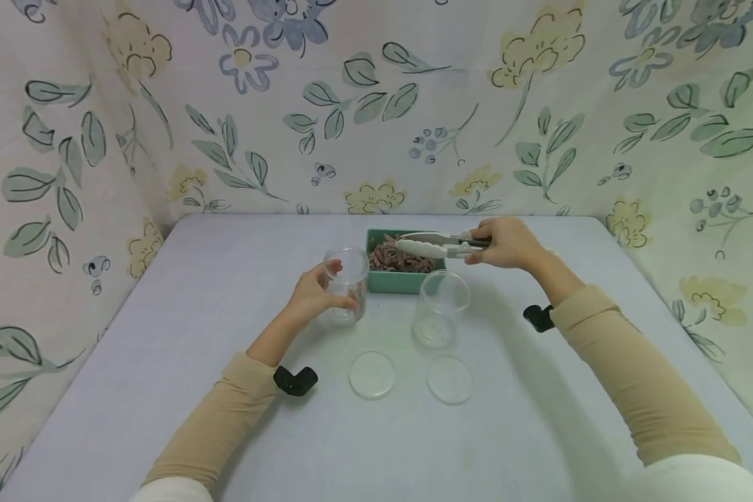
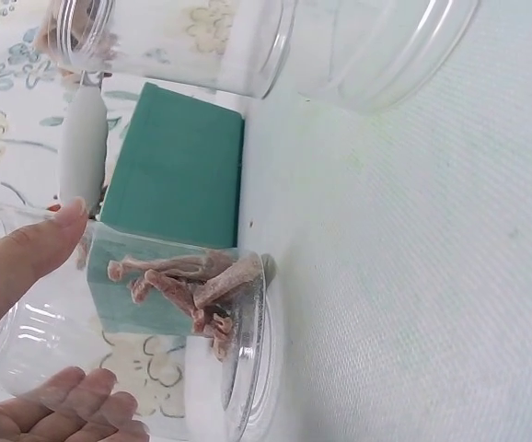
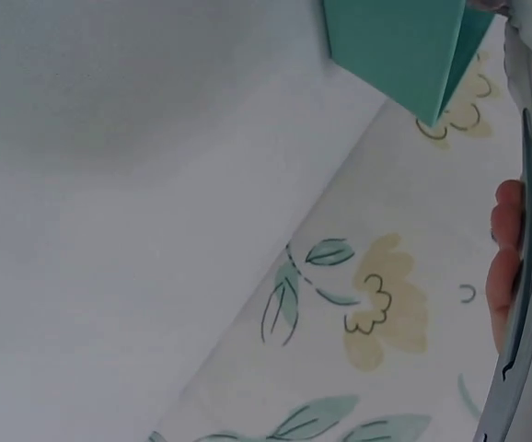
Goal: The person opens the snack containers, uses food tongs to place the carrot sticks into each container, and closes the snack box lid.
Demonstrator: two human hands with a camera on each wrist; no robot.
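My left hand [image 1: 314, 293] grips a clear jar [image 1: 346, 279] around its side; in the left wrist view brown strips [image 2: 188, 285] lie at the bottom of that jar. Tongs with pale tips [image 1: 422, 248] are held in my right hand [image 1: 505, 242], their tips over a green container [image 1: 408, 282] of brown strips [image 1: 394, 258]. The right wrist view shows fingers [image 3: 506, 239] curled round the metal tongs [image 3: 528, 276]. Whether the tips hold a strip, I cannot tell.
A second clear jar [image 1: 440, 307] stands uncovered to the right of the held one. Two clear round lids [image 1: 372, 375] lie flat side by side nearer to me. A flowered cloth [image 1: 376, 104] hangs behind the white table [image 1: 226, 265].
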